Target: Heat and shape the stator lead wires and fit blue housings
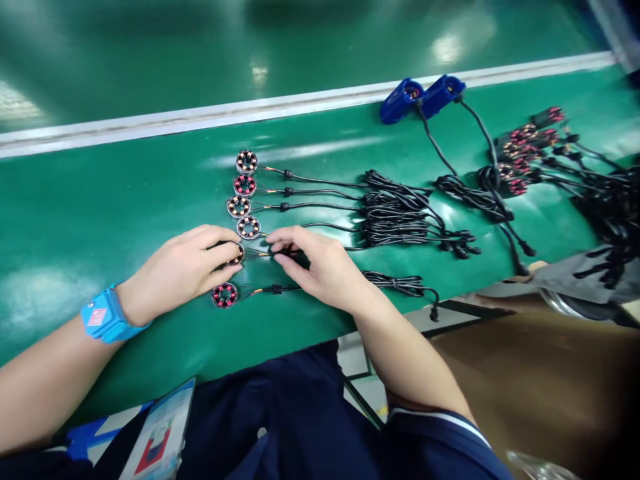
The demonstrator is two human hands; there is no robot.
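My left hand (pixel 187 260), wearing a blue wristband (pixel 111 316), has its fingers closed around a ring-shaped motor stator (pixel 239 253), mostly hidden by them. The thumb and fingers of my right hand (pixel 320 263) pinch the black cable (pixel 281 253) close to that stator's thin coloured wires. Farther back, several stators lie in a column, among them one with copper coils (pixel 249 227) and one with red coils (pixel 245 185). Nearer to me, another red-coiled stator (pixel 225 295) rests below my left fingers. Each has a cable running right into a bundle (pixel 395 220).
Two blue housings (pixel 400 101) with cables stand near the white strip (pixel 320 99) at the back. Right of the bundles lies a pile of more stators (pixel 523 150) with black cables. The green table's front edge (pixel 300 350) is close to my body.
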